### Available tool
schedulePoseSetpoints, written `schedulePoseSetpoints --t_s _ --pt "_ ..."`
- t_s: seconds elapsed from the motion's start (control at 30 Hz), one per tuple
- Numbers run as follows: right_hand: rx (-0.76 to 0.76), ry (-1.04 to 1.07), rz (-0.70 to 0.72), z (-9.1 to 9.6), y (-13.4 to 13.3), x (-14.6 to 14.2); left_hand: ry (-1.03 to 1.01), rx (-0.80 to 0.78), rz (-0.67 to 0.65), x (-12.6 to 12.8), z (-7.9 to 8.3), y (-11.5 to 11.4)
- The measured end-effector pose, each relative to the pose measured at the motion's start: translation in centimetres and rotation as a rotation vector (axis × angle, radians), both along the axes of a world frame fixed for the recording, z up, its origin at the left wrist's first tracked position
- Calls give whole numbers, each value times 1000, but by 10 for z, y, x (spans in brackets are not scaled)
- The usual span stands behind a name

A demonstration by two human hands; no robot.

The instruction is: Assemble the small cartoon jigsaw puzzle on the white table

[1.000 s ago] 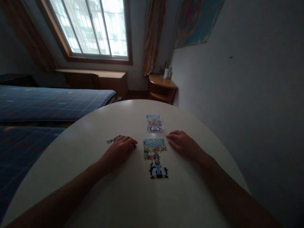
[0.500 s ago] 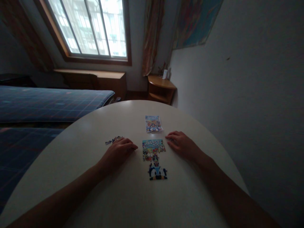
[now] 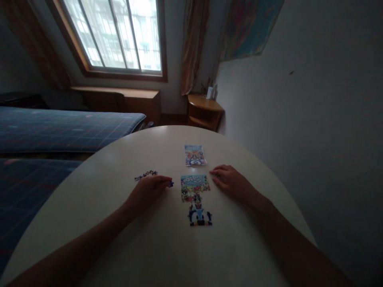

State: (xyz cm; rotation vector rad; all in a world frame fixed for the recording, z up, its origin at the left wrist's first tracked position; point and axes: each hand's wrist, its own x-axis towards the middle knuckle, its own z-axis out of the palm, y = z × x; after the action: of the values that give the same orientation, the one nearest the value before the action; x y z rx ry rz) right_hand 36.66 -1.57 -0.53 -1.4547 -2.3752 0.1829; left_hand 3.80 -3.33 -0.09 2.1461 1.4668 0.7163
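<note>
Between the thumb and fingers of my left hand (image 3: 151, 189) is a small dark jigsaw piece (image 3: 170, 184), left of the partly joined jigsaw puzzle (image 3: 195, 181). The puzzle's upper part is colourful with lettering. Below it, a narrow run of pieces leads to a section with a blue dog's face (image 3: 200, 218). My right hand (image 3: 229, 179) rests on the table just right of the puzzle, fingers loosely apart, with nothing visible in it. Loose jigsaw pieces (image 3: 146, 174) lie in a small cluster beyond my left hand.
A printed picture sheet (image 3: 194, 155) lies on the round white table (image 3: 161, 251), beyond the puzzle. A bed with a blue checked mattress (image 3: 68, 127) stands at the left. The wall (image 3: 299, 131) runs along the right, and a small corner shelf (image 3: 205, 103) stands at the back.
My left hand has turned and its fingers have pinched together; a jigsaw piece now shows at its fingertips. My right hand has stayed in place. The view has shifted slightly.
</note>
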Motion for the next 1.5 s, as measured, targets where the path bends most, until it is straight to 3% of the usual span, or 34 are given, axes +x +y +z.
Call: schedulePoseSetpoints --t_s 0.2,0.33,0.5,0.8,1.13,1.5 --pt "189 119 -28 6 -8 -18 -235 -94 -29 10 8 -9" --pt "193 247 83 18 -32 -52 -401 -163 -46 19 8 -18" --pt "181 275 264 20 -54 -81 -449 -230 -95 28 10 -26" --pt "171 370 329 12 -46 -79 -452 -266 -197 34 6 -31" --pt "166 378 371 13 -47 -81 -522 -345 -163 34 6 -29" --pt "163 384 330 15 -47 -79 -509 -227 -215 34 7 -32"
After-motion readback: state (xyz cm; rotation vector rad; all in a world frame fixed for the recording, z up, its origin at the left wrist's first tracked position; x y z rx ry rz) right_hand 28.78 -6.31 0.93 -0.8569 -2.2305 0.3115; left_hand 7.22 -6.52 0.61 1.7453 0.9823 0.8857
